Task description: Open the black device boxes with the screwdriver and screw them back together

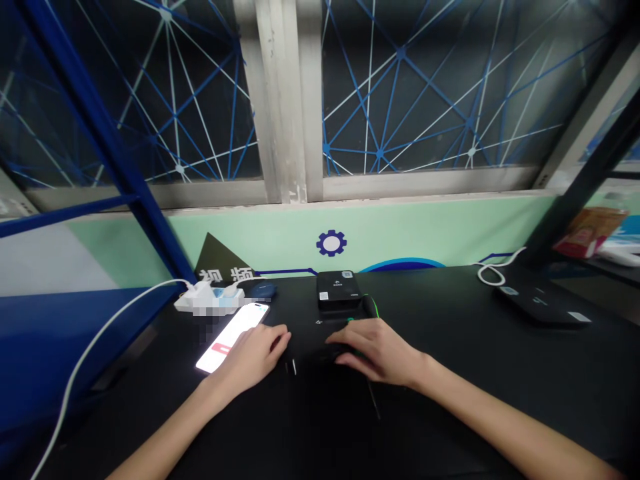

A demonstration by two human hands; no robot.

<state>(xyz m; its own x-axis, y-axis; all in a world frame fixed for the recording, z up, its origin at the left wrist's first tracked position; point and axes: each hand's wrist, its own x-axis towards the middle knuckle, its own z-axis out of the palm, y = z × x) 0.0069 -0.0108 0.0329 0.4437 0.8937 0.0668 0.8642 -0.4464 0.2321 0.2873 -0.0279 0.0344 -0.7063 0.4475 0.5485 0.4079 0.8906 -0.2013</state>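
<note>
My left hand (pixel 257 352) rests on the black table, its wrist beside the lower edge of a lit phone (pixel 235 339). Its fingers are loosely curled, thumb and forefinger close together, with nothing visible in them. My right hand (pixel 377 348) reaches in from the right, fingers and thumb closed round a small black object (pixel 339 351); its kind is lost against the dark table. Behind that hand shows a black and green piece (pixel 371 307), partly hidden. A thin metal rod (pixel 374 400) lies below the right hand. Small shiny metal bits (pixel 293 367) lie between both hands.
A black box (pixel 339 289) with a label stands at the back. On the left are a white power strip (pixel 210 298), its white cable (pixel 85 360) and a dark blue rounded item (pixel 263 291). A flat black box (pixel 543 305) and a coiled white cable (pixel 491 273) lie right.
</note>
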